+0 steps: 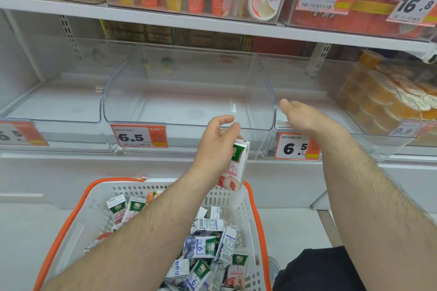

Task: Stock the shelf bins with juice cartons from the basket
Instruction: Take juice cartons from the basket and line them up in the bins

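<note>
Barely begun — bin (189, 92) bare, basket (250, 201) full; left hand (216, 146) grips a carton (236, 165), right hand (300, 117) open.

Person, head-camera view: two forearms, bare from elbow to wrist, both with visible hair; no sleeves, watch or rings in view. Left hand (216, 146) and right hand (301, 116) ungloved. Dark black garment (316, 271) at the lower right edge, its cut and type not discernible.
</note>
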The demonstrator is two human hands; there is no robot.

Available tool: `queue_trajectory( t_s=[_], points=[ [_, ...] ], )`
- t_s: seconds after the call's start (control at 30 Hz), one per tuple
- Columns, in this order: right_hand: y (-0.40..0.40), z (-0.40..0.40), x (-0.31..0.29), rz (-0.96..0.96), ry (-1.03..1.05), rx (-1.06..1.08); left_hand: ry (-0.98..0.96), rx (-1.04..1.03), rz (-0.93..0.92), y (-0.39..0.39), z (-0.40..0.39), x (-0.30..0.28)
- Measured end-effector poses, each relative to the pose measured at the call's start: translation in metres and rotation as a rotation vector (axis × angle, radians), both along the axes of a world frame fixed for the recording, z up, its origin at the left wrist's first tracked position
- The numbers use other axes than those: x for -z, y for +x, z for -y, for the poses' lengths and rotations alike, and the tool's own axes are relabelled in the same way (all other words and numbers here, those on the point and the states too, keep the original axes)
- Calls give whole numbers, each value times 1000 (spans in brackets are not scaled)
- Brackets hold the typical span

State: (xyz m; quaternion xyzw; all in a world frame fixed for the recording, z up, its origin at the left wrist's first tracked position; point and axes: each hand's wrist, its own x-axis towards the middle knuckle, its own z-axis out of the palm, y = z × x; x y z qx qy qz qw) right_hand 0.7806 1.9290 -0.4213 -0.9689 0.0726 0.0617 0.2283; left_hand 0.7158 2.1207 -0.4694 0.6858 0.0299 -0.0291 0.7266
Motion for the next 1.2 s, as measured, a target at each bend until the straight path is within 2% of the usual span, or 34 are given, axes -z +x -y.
queue_trajectory(
  t_s=[0.1, 0.2, 0.27, 0.33, 0.4, 0.43, 0.47, 0.53, 0.6, 0.63, 0.73, 0.87, 0.97, 1.07, 1.2],
  points=[
    [-2, -1, 1, -35, 32, 8, -53, -6, -22, -4, -4, -4],
    [-7, -4, 0, 5, -92, 91, -57, -3, -16, -10, -11, -7],
    [-17, -12, -6, 175, -181, 143, -58, -6, -11, -12, -18, -9],
    [-29, -25, -14, 433, -162, 134, -80, -16, -10, -14, -25, -11],
    [-43, -45, -18, 666, 42, 87, -110, -29, -5, -15, -32, -13],
    [-52, -57, -20, 716, 180, 55, -130, -38, -4, -16, -35, -13],
    [-60, -69, -21, 700, 321, 15, -153, -53, -3, -16, -37, -15],
    [-75, -94, -22, 471, 535, -109, -204, -107, 9, -17, -43, -18],
    [-86, -117, -18, 205, 520, -249, -212, -171, 40, -17, -51, -22],
    [-89, -125, -13, 155, 463, -294, -205, -200, 51, -17, -56, -23],
    [-90, -146, -4, 207, 463, -309, -133, -232, 98, -16, -78, -25],
    [-94, -170, -6, 184, 728, -249, -83, -196, 169, -18, -119, -35],
    [-92, -194, -13, 128, 906, -228, 6, -263, 218, -15, -159, -47],
    [-83, -230, -24, 95, 975, -275, 39, -430, 210, -10, -203, -58],
    [-64, -287, -41, 113, 967, -366, 108, -821, 165, -1, -275, -43]
  ],
)
